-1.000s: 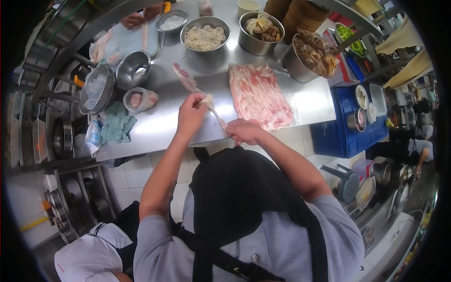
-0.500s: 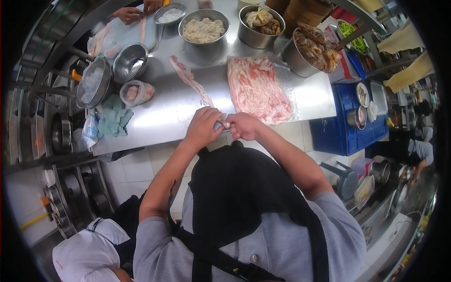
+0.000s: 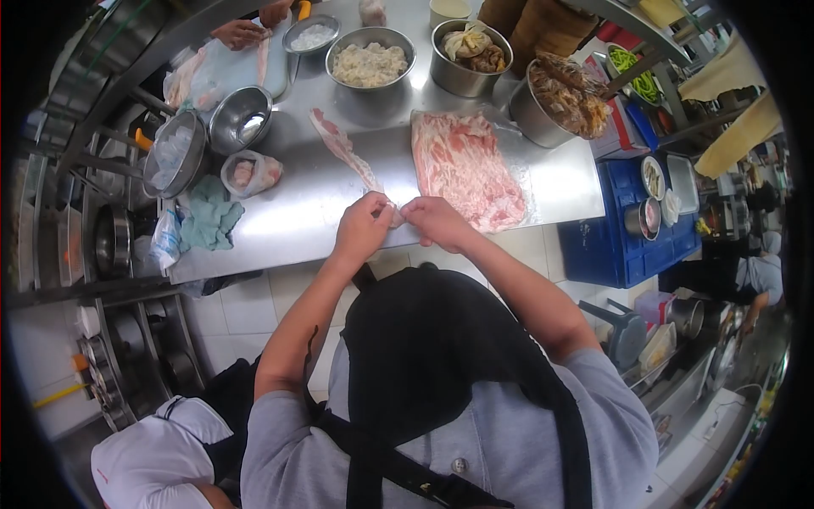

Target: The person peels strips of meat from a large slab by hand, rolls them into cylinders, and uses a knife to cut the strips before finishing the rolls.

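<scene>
Strip of raw pink-and-white meat lies on the shiny steel table ahead of the hands, its long axis slanting from far left to near right. Its near end meets the fingertips. The left hand is nearer to its length and grips the near end with curled fingers. The right hand is closed in a pinch on the same end, just beside the left; the fingers hide the exact contact. A broad, flat slab of marbled raw meat lies beyond the right hand.

Containers:
- Round steel bowl, far side: pale, lumpy mixture.
- Deep steel pot, to its right: pale bundle, brown pieces.
- Clear plastic bag, left: pink pieces.
- Small steel bowl, far left: white pieces.
</scene>
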Demonstrator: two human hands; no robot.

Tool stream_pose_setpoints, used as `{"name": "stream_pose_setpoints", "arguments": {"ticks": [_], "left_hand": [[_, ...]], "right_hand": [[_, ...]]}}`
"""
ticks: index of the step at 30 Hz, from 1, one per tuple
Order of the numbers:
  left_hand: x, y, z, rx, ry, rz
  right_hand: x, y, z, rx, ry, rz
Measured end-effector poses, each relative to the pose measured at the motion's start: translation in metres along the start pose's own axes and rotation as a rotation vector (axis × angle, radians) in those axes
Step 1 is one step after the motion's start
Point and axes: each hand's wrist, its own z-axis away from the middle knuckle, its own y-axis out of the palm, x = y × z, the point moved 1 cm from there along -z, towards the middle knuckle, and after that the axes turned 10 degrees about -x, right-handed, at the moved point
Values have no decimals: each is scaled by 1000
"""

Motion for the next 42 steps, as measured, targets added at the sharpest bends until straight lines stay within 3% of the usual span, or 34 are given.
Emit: {"name": "stream_pose_setpoints", "arguments": {"ticks": [2,5,6,8,12,14,15,17,21,26,32,36,38,42], "left_hand": [[-7,-5,-3,56,-99,-32],[-8,-5,-9,41,-90,-46],[-5,-3,-11,40,-89,-47],[-1,-2,-14,-84,120,-151],[-1,-15,-24,-142,147,-214],[-9,-28,-20,-294,452,-338],[-12,-28,-13,-294,452,-338],[-19,-21,7,-31,593,-467],[-18,2,21,-16,614,-589],[-16,11,14,34,553,-749],[-10,2,-15,281,361,-550],[-21,-6,-23,221,196,-445],[-18,-10,-28,172,136,-397],[-8,-9,-26,45,263,-428]], "right_hand": [[-5,3,1,-176,-484,593],[-15,5,-8,-189,-638,739],[-11,7,-3,-189,-640,738],[1,12,9,-177,-540,759],[-2,10,3,-165,-610,728],[-4,7,2,-234,-684,683],[-3,5,2,-233,-684,682],[-2,0,1,-231,-619,608],[-1,-7,-2,-242,-651,595],[4,-14,7,-244,-540,552],[-9,-27,3,-241,-527,579],[-4,-32,14,-228,-476,476],[4,-35,25,-167,-354,321],[0,-61,27,-251,-481,179]]}}
